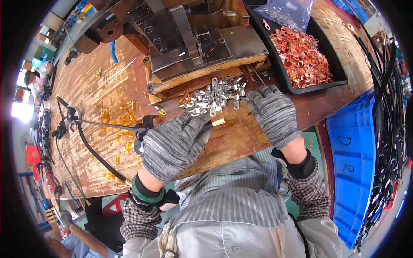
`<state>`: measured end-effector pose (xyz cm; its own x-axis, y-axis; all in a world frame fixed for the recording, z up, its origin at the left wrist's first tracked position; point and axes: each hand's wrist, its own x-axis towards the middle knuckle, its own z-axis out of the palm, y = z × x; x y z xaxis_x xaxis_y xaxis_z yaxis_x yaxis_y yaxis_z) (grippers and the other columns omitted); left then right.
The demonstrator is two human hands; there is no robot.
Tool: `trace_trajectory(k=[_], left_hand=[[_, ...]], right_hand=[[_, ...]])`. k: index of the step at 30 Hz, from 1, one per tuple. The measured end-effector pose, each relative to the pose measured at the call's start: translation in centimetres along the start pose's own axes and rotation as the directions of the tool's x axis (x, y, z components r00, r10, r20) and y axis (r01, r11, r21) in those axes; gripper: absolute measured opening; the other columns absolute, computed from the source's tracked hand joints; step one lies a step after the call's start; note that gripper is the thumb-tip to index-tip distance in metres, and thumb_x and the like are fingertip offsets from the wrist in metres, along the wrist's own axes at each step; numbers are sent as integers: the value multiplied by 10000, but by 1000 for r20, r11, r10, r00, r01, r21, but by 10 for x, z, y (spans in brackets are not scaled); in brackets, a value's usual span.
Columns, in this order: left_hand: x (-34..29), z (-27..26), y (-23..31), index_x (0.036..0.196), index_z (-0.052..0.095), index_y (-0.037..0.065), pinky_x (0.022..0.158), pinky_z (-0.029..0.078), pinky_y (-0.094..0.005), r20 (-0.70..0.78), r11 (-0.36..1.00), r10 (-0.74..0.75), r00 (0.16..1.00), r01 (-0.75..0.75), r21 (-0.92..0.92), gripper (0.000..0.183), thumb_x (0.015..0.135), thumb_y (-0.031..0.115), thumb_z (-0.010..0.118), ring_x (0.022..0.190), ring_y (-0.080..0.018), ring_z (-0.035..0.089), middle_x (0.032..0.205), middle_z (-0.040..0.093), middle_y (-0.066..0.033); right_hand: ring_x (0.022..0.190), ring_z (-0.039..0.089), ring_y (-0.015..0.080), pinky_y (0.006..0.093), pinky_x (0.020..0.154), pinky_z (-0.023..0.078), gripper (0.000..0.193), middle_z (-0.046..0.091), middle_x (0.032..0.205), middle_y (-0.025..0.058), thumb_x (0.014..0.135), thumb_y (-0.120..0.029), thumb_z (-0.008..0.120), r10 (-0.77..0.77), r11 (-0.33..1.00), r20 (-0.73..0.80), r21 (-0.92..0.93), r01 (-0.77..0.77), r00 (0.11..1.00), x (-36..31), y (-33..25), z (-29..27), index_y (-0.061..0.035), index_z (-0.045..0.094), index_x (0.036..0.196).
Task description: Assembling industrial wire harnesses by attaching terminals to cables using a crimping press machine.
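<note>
My left hand [174, 146], in a grey knit glove, is closed round a black cable [207, 127]. The cable's bare copper end [218, 122] sticks out past the fingers over the table's front edge. My right hand [275, 115], gloved alike, has its fingers bent together beside the right end of a pile of silver cable lugs [217, 95]. Whatever may be between those fingertips is hidden. The lugs lie loose on the wooden table, at the foot of a dark metal press [206, 47].
A black tray [340, 84] of copper lugs [301, 56] and a clear plastic bag [287, 13] stands at the back right. Yellowish scraps [124, 116] litter the table's left side. A blue bin [352, 167] and bundled black cables [380, 129] are at right. Other people work far left.
</note>
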<state>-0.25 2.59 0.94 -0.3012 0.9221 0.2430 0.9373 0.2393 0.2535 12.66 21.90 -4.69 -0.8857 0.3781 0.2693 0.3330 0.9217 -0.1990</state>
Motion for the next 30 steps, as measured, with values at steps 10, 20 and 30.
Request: trace_trajectory(k=[10,20,30], left_hand=[[14,3,3,968,594,84,537,438,-363,38,991,-18,999,13,133,198,808,195,560,630,-266,564,776,562,-81],[18,-3,-5,939,616,80,576,455,-345,16,1000,-2,1000,2,-1,172,808,179,565,675,-283,579,806,574,-99],[28,-4,-11,934,629,84,597,453,-336,-47,984,161,986,-164,-71,166,800,173,585,690,-284,578,803,575,-101]], right_hand=[[886,523,284,380,816,421,230,569,899,120,676,-152,570,-84,990,101,-104,94,991,5,-5,-4,-49,598,881],[931,534,277,382,812,412,309,590,923,104,697,-199,567,-77,979,89,-179,92,993,7,-6,-5,-66,585,976],[620,502,55,194,555,433,43,557,748,17,829,-45,556,275,54,209,971,-232,938,-10,-34,-5,-37,530,862]])
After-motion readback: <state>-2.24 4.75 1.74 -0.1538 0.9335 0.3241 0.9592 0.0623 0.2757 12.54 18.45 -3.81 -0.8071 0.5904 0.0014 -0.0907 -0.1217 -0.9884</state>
